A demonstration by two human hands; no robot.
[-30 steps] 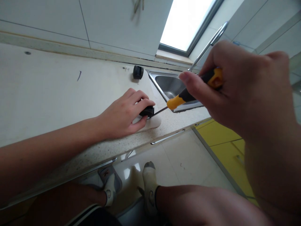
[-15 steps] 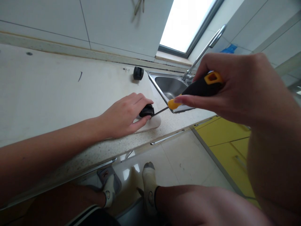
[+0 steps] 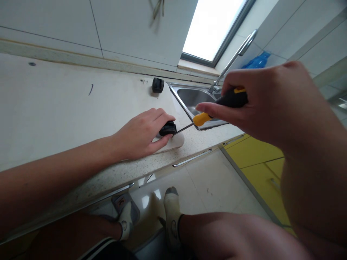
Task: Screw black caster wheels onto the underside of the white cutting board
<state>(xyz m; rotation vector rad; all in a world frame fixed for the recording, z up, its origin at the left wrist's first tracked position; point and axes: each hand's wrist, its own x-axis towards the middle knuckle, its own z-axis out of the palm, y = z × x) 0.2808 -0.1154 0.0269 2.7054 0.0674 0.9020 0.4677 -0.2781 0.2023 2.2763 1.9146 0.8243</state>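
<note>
My left hand (image 3: pixel 148 131) has its thumb and fingers closed round a black caster wheel (image 3: pixel 168 128), pressing it onto the corner of a white board (image 3: pixel 114 104). A screwdriver (image 3: pixel 202 119) with a yellow and black handle is gripped in my right hand (image 3: pixel 260 97), its thumb stretched along the handle. The metal shaft slants down to the base of the caster, beside my left thumb; the tip is hidden. A second black caster wheel (image 3: pixel 157 85) stands on the board, near its far edge.
Right of the board is a steel sink (image 3: pixel 193 97) with a curved tap (image 3: pixel 235 59). A blue plastic bag (image 3: pixel 257 60) hangs behind my right hand. The speckled countertop (image 3: pixel 135 166) ends just in front of the board. Yellow cabinets (image 3: pixel 257 151) stand at the right.
My right hand has turned on the screwdriver: its thumb has lifted off the yellow collar and the handle's yellow end is more covered. My left hand keeps its hold on the caster wheel.
</note>
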